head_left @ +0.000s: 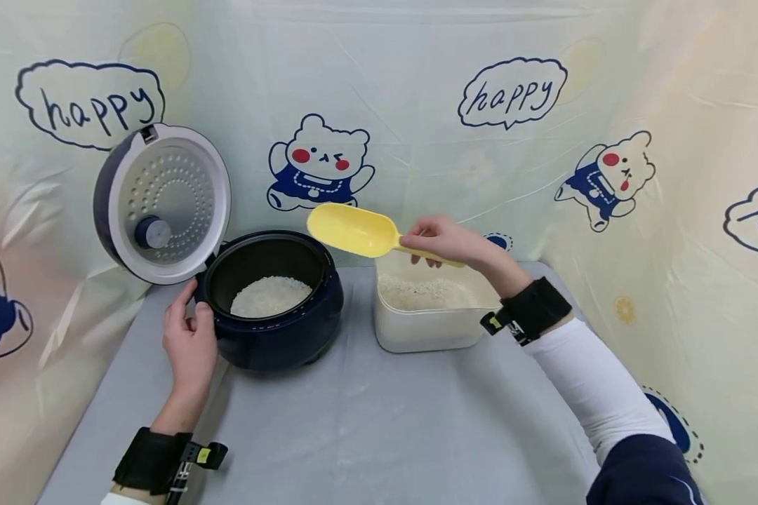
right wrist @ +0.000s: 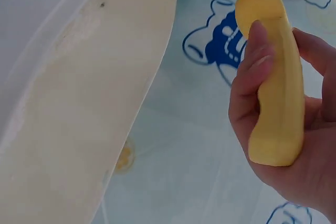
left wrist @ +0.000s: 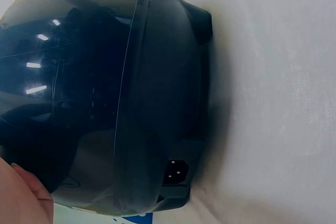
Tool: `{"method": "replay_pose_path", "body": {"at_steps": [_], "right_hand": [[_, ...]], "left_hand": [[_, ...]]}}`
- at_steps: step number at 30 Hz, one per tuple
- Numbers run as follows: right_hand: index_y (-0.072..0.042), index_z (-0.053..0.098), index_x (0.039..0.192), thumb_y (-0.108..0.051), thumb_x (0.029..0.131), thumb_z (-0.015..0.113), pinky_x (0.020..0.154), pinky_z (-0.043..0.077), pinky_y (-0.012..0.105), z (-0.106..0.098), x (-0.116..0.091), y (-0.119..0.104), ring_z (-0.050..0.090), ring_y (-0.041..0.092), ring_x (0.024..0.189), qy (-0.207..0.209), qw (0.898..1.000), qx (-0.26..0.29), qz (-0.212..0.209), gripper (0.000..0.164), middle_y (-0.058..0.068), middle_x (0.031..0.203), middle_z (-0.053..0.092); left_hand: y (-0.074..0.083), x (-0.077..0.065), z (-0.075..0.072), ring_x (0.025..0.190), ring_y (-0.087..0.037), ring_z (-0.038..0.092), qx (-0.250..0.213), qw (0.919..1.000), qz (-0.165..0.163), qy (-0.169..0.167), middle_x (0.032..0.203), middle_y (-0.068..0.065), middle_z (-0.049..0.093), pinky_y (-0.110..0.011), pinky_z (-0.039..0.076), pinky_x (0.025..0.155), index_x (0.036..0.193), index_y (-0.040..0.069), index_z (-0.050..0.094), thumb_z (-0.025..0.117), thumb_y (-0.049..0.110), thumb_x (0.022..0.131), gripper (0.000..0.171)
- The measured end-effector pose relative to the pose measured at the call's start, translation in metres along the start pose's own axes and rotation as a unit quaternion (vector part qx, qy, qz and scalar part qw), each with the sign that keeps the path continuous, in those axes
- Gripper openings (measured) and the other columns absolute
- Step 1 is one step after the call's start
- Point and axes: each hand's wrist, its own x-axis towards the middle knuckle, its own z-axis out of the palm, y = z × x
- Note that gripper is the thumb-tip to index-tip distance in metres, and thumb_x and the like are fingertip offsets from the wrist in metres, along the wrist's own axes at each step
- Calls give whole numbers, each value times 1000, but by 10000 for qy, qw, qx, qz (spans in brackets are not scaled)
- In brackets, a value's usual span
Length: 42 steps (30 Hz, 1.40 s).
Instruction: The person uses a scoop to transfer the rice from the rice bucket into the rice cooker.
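A yellow scoop [head_left: 354, 230] is in my right hand [head_left: 445, 240], fingers and thumb curled round its handle [right wrist: 281, 103]. It hangs between the rice cooker and the rice box, its bowl bare inside. The dark blue rice cooker [head_left: 284, 344] stands at left with its lid [head_left: 170, 175] raised and tilted back. White rice [head_left: 271, 297] lies in its black inner pot [head_left: 227, 270]. My left hand [head_left: 189, 344] holds the cooker's left side near the hinge, thumb and forefinger at the rim. Below my right hand sits an off-white box [head_left: 429, 333] with rice [head_left: 426, 293] inside.
A grey cloth-covered table [head_left: 379, 428] lies under everything. Behind and beside it hangs a pale curtain [head_left: 410, 91] with printed bears. In the left wrist view the cooker's power socket [left wrist: 176, 172] shows low on its side.
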Motion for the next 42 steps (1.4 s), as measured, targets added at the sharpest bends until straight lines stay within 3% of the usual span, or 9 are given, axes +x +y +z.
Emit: {"method": "replay_pose_path", "body": {"at_steps": [6, 14, 18, 24, 30, 34, 42], "right_hand": [[-3, 67, 108, -38, 107, 58, 57, 44, 29, -22, -23, 33, 53, 20, 63, 158, 9997, -104, 144, 36, 11, 87, 68], [-1, 68, 110, -33, 109, 55, 58, 46, 28, -45, -59, 66, 55, 25, 64, 176, 9988, -307, 332, 35, 15, 88, 66], [0, 68, 111, -33, 109, 55, 59, 45, 28, -52, -75, 75, 56, 25, 66, 40, 9961, -551, 693, 36, 14, 90, 68], [0, 66, 112, -31, 108, 57, 59, 46, 30, -58, -85, 73, 56, 25, 66, -43, 9863, -1234, 1091, 33, 13, 91, 69], [1, 68, 110, -25, 104, 65, 60, 47, 30, -52, -79, 58, 55, 24, 63, 174, 9581, -2408, 1544, 27, 15, 88, 65], [1, 72, 106, -23, 100, 69, 58, 47, 30, -39, -71, 43, 56, 24, 61, 94, 9377, -2949, 1836, 25, 12, 82, 62], [3, 73, 94, -16, 94, 75, 62, 45, 32, -25, -67, 22, 55, 25, 70, 576, 8973, -4013, 1749, 19, 9, 77, 60]], "left_hand": [[-1, 2, 1, 63, -6, 36, -25, 10000, 66, 66, 109, 14, 43, -18, 32, 63, 152, 21, 56, 47, 21, 107, 46], [-1, 2, 0, 64, -5, 37, -44, 10000, 22, 11, 116, 9, 46, -18, 32, 64, 153, 20, 56, 46, 21, 107, 47], [-1, 1, 0, 66, -6, 37, -38, 10000, 23, -36, 118, 5, 46, -18, 31, 64, 153, 20, 55, 46, 21, 107, 47], [-1, -1, -1, 65, -5, 37, -21, 10000, 1, -29, 112, 11, 43, -18, 32, 64, 153, 20, 55, 45, 21, 107, 47], [-1, -1, -1, 65, -4, 36, -30, 10000, 14, -6, 120, 6, 46, -19, 32, 64, 153, 20, 55, 46, 21, 107, 47], [-2, 0, -1, 63, -4, 36, -24, 10000, 46, 31, 120, 5, 47, -18, 31, 64, 152, 18, 56, 46, 19, 106, 47], [-1, 1, -1, 64, -3, 37, 16, 9999, 69, 71, 120, 6, 47, -18, 33, 64, 152, 19, 56, 47, 19, 107, 46]]}}
